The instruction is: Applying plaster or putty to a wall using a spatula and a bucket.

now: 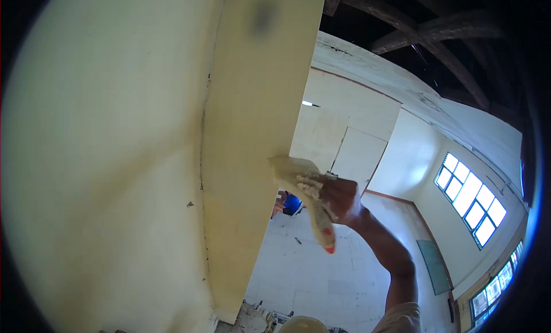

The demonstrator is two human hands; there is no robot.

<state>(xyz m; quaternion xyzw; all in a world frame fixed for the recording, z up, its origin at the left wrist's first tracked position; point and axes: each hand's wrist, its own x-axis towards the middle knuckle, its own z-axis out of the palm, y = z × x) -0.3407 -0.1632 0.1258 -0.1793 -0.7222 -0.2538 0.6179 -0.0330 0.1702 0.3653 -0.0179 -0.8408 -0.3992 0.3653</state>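
Note:
My right hand (338, 198) is closed around a paintbrush (317, 215) with a pale handle that ends in a red tip. White paint or plaster is smeared over the fingers. The brush's broad head lies against the outer edge of a cream wall strip (247, 178), at about the height of my hand. Beside that strip on the left is a wider cream wall face (126, 161), and a cracked, chipped seam runs down the corner between them. My left hand is out of the picture.
Beyond the edge lies a room with a pale tiled floor (338, 281) and windows (470, 192) on the right. A person in blue (291, 203) is partly visible behind the wall strip. Dark roof beams (436, 34) show overhead. Below is a rounded beige object (302, 325).

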